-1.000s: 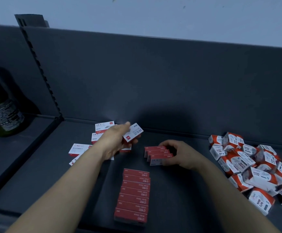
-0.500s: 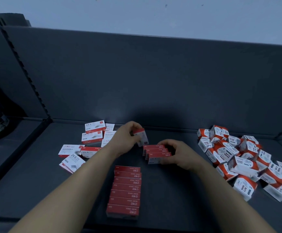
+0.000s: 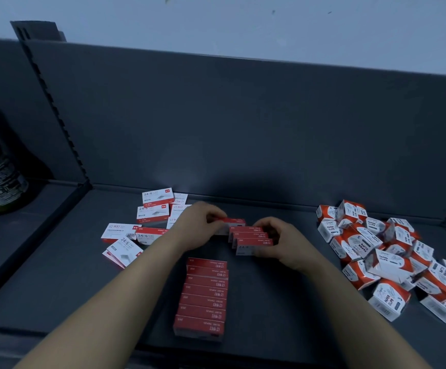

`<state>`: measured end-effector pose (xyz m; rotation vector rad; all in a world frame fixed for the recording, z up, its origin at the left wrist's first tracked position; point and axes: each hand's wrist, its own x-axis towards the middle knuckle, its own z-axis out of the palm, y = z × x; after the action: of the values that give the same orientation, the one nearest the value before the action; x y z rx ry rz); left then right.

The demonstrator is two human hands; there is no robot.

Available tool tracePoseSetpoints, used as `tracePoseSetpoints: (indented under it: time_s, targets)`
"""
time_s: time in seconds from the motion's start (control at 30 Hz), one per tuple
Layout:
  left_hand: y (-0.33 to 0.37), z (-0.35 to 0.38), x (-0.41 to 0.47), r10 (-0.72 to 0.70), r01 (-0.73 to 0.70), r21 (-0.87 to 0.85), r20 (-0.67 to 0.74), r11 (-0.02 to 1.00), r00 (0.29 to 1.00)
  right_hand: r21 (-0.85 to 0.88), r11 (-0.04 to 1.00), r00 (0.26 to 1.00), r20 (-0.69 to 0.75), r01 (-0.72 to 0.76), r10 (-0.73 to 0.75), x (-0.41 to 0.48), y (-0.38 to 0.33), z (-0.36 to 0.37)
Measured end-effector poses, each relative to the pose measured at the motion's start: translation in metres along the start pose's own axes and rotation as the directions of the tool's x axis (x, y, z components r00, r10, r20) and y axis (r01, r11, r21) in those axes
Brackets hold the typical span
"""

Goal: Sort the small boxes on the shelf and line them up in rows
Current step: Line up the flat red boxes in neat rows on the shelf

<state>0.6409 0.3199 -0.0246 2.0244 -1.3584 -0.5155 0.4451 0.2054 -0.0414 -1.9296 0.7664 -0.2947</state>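
the left hand [image 3: 198, 225] has brought a box [image 3: 232, 222] down to the far end of the short row [image 3: 252, 239] at frame centre, grip closed on it. the right hand [image 3: 275, 243] steadies that row, fingers closed on it. the row gains one; loose boxes [image 3: 147, 222] remain at left.

We see a row of boxes [image 3: 202, 296] near the shelf's [image 3: 56, 275] front edge, loose boxes [image 3: 142, 225] back-left, a heap [image 3: 392, 259] at the right edge.
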Motion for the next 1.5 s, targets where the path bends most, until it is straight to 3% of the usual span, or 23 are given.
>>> tracePoseSetpoints:
  time_s: [0.07, 0.27, 0.43, 0.5, 0.57, 0.73, 0.87, 1.07, 1.2, 1.33, 1.4, 1.5]
  targets:
    - [-0.003, -0.002, -0.001, 0.001, -0.001, 0.062, -0.009, 0.998, 1.000, 0.008, 1.000, 1.000, -0.004, 0.001, -0.001, 0.002, 0.002, 0.002]
    - [0.000, -0.004, 0.002, -0.001, 0.000, 0.029, 0.051, 1.000, 0.999, 0.005, 1.000, 0.999, 0.029, 0.024, -0.024, 0.014, -0.006, 0.014]
    - [-0.035, -0.046, -0.003, -0.181, 0.211, 0.141, -0.197, 0.967, 0.963, -0.033, 0.999, 0.992, 0.122, 0.016, -0.012, 0.023, -0.015, 0.016]
    - [-0.043, -0.058, -0.008, -0.324, 0.354, 0.263, -0.152, 0.898, 0.934, -0.026, 1.000, 0.989, 0.146, 0.013, -0.009, 0.025, -0.018, 0.018]
    - [-0.042, -0.058, -0.011, -0.405, 0.412, 0.272, -0.086, 0.869, 0.910, -0.027, 1.000, 0.987, 0.161, 0.016, -0.011, 0.029, -0.020, 0.020]
    - [-0.032, -0.048, -0.004, -0.380, 0.392, 0.214, -0.096, 0.895, 0.920, -0.079, 0.997, 0.979, 0.205, 0.014, 0.003, 0.033, -0.017, 0.016]
    - [-0.038, -0.051, -0.005, -0.384, 0.380, 0.109, 0.009, 0.918, 0.923, -0.062, 0.998, 0.977, 0.212, 0.023, -0.009, 0.031, -0.014, 0.012]
    - [-0.035, -0.048, -0.007, -0.283, 0.254, 0.294, 0.060, 0.921, 0.957, -0.040, 0.999, 0.980, 0.201, 0.008, 0.000, 0.028, -0.015, 0.008]
    - [-0.029, -0.053, -0.012, -0.249, 0.248, -0.020, -0.034, 0.969, 0.968, 0.005, 1.000, 0.984, 0.178, -0.017, 0.015, 0.021, -0.011, -0.002]
    - [-0.015, -0.055, -0.012, -0.149, 0.096, -0.300, -0.160, 0.949, 0.976, 0.028, 0.999, 0.987, 0.158, -0.022, 0.017, 0.016, -0.009, -0.004]
    - [-0.011, -0.046, -0.007, -0.070, 0.035, -0.220, -0.153, 0.975, 0.986, 0.040, 0.999, 0.988, 0.155, -0.026, 0.020, 0.014, -0.009, -0.004]
    - [-0.016, -0.024, 0.004, -0.001, 0.002, 0.172, -0.005, 0.985, 1.000, 0.054, 0.998, 0.989, 0.148, -0.035, 0.026, 0.011, -0.009, -0.006]
